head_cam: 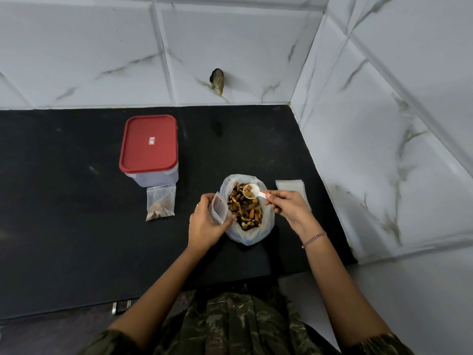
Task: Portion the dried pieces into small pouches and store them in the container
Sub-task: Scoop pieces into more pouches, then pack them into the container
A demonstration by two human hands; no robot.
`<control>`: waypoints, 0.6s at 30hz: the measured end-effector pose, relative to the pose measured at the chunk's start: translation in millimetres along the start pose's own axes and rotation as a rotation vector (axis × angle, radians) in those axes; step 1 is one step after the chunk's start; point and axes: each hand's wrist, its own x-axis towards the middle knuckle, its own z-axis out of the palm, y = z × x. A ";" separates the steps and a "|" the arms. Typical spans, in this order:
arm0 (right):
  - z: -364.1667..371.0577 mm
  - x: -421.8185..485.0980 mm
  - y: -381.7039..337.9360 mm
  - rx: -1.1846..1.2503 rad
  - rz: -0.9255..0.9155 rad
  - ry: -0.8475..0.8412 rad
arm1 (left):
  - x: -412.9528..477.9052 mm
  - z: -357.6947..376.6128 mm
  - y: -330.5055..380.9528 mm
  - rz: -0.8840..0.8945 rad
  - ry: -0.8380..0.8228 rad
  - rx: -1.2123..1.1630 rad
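**A:** Head view, item one?
**B:** Dried pieces: mixed amber, brown and black bits, heaped in an open clear bag at the middle of the black counter.
**A:** Hands?
**B:** Left hand grips a clear pouch at the bag's left rim. Right hand pinches a white spoon by its handle. The bowl holds a few pale pieces, above the heap.
**A:** Storage?
**B:** Container: clear, red lid on, back left. A filled pouch lies just in front of it. Spare pouches lie flat, right of the bag.
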 end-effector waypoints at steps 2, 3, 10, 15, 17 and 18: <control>7.0 -9.4 -7.3 0.014 -0.055 -0.039 | 2.8 -1.2 1.0 0.017 0.014 -0.003; 11.5 -14.6 -11.1 0.014 -0.085 -0.057 | 4.1 -1.5 1.5 0.028 0.020 -0.002; 41.8 -39.1 -20.7 -0.169 -0.287 -0.046 | 11.4 -4.5 9.5 0.083 0.059 0.032; 55.9 -45.1 -14.8 -0.542 -0.551 0.117 | 12.7 -5.9 14.9 0.044 0.048 -0.010; 58.5 -45.5 -14.5 -0.692 -0.661 0.171 | 12.7 -7.3 18.2 0.022 0.007 -0.076; 59.6 -46.0 -14.5 -0.756 -0.726 0.180 | 12.6 -7.9 19.8 0.017 -0.013 -0.116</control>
